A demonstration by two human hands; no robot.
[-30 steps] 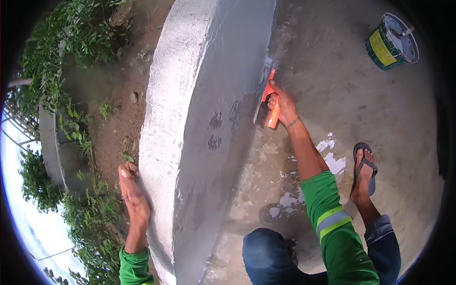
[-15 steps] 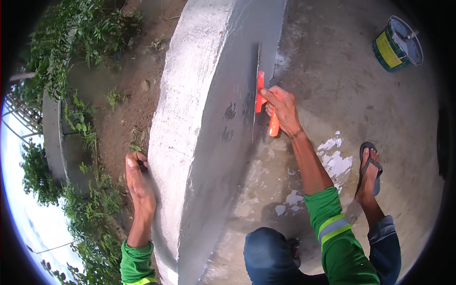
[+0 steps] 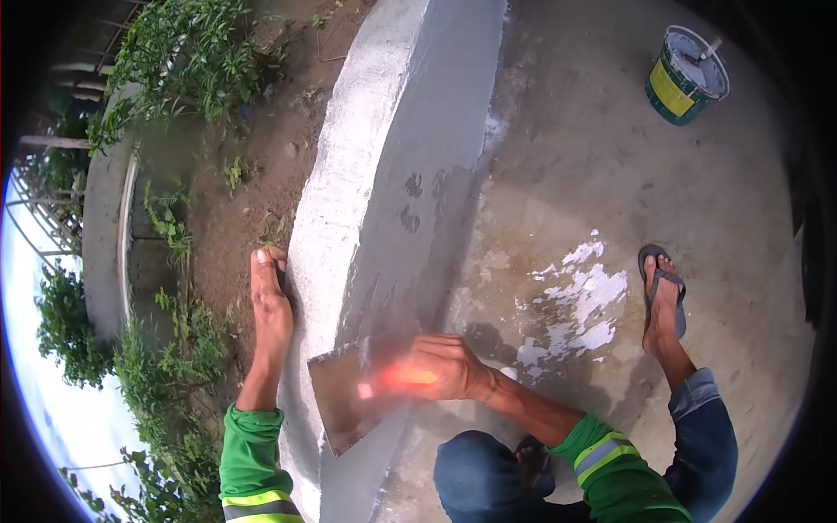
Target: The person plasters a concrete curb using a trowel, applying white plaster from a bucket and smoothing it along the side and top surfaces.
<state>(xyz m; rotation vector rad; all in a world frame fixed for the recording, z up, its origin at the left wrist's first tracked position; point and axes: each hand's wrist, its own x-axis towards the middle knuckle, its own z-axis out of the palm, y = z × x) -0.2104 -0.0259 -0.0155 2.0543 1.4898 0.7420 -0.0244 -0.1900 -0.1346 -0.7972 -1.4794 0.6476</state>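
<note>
My right hand [image 3: 446,366] is wrapped round the orange handle of a finishing trowel [image 3: 334,392], whose wide flat blade is smeared and tilted. The blade overlaps the near part of a low concrete wall [image 3: 397,261] in view; I cannot tell whether it touches. The wall's top is rough and white, its side smooth grey with some darker damp patches. My left hand [image 3: 272,305] rests against the wall's outer edge with nothing in it, thumb extended and fingers bent, partly hidden.
A green bucket [image 3: 673,90] with a yellow label holds grey paste and a tool handle at the far right. White splatter [image 3: 584,305] marks the concrete floor. My sandalled foot [image 3: 664,296] is to the right. Plants [image 3: 187,65] grow on bare soil left of the wall.
My right hand has brought the trowel from the wall's grey side back toward me and leftward, turning its blade crosswise. My left hand stays by the wall edge. The view has shifted slightly.
</note>
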